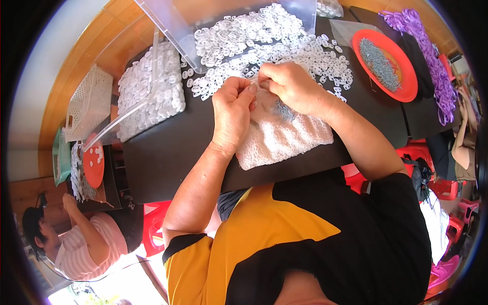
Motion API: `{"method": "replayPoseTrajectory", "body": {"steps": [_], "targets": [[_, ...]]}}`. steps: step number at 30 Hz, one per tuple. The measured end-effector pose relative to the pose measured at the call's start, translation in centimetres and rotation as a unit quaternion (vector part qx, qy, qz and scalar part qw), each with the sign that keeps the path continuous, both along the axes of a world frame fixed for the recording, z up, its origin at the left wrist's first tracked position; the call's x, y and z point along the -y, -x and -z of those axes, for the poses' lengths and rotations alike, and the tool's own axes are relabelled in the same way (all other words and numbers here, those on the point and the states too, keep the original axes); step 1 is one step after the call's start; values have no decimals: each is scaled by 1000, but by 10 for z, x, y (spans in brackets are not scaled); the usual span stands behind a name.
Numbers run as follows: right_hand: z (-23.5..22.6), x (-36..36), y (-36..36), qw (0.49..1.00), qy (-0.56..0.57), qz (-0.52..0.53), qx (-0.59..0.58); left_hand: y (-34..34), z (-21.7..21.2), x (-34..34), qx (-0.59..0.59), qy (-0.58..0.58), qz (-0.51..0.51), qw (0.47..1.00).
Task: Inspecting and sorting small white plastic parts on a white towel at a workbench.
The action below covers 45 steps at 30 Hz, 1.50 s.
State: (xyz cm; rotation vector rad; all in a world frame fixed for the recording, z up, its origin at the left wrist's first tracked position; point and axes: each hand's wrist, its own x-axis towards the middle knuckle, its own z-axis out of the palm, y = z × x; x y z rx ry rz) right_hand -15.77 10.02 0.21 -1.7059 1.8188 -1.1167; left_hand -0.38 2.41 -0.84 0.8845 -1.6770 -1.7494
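My left hand [233, 108] and my right hand [294, 87] meet above a pale towel [290, 140]. Both are closed in a pinch, fingertips nearly touching. Whatever small thing they hold is hidden by the fingers. Below my right hand, a small heap of grey metal pieces [285, 110] lies on the towel, partly covered by that hand. Just beyond my hands spreads a pile of small white plastic pieces with holes [274, 53], spilling out of a clear plastic bin [170, 25] tipped on its side.
Left stands a clear box full of white pieces [152, 91], with a white basket [90, 101] behind it. A red plate [408, 76] of metal pieces and purple ribbon [427, 61] lie right on the dark table [162, 162]. Another person [94, 241] sits at the left.
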Motion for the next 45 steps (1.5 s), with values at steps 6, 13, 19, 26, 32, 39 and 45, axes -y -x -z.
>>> {"method": "replayPoseTrajectory", "body": {"steps": [6,13,19,26,32,39,45], "targets": [[10,1,-5,998,55,8,-40,3,6,-2,26,53,-11,998],[5,2,1,999,34,-25,-18,3,7,0,2,71,-7,997],[-16,0,30,996,-84,-17,-21,-2,-2,-1,-48,-23,-21,998],[-27,-24,42,972,-38,87,-213,-4,-5,-3,-81,-33,-17,996],[-31,-84,82,969,-35,154,-191,-3,-6,0,-84,-16,-20,996],[-21,-126,65,930,-137,203,-276,-3,-11,-5,-80,-9,-30,996],[-16,-99,67,931,-159,186,-270,0,-8,-6,-73,-2,-36,997]]}}
